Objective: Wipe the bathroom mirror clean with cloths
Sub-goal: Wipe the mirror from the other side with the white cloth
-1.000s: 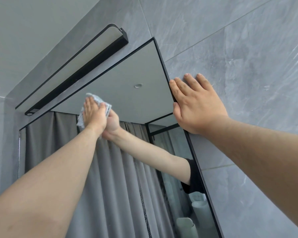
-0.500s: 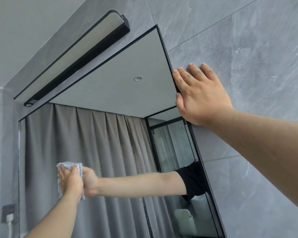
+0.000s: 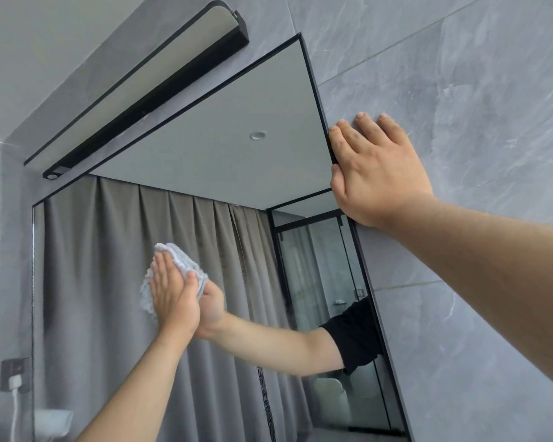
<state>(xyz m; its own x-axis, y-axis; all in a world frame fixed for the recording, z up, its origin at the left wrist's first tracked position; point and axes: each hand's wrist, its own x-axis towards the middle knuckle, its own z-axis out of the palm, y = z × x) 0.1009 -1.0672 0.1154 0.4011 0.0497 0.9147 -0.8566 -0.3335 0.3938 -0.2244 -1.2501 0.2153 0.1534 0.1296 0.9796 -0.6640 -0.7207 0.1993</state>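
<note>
The black-framed bathroom mirror [image 3: 224, 161] fills the middle of the view and reflects a grey curtain, a ceiling and my own arm. My left hand [image 3: 173, 295] presses a white cloth [image 3: 186, 264] flat against the glass in the mirror's middle left, fingers straight and pointing up. The cloth sticks out above and to the left of the hand. My right hand [image 3: 377, 173] lies flat on the grey tile wall at the mirror's right frame edge, with its thumb along the frame.
A long black-edged light bar [image 3: 147, 87] hangs on the wall just above the mirror. Grey marble-look tiles [image 3: 460, 74] cover the wall to the right. A dark wall socket with a white plug [image 3: 13, 374] sits left of the mirror, low down.
My left hand with the cloth swept from the mirror's top down to the lower left, then came back up and to the right. My right hand has stayed on the wall.
</note>
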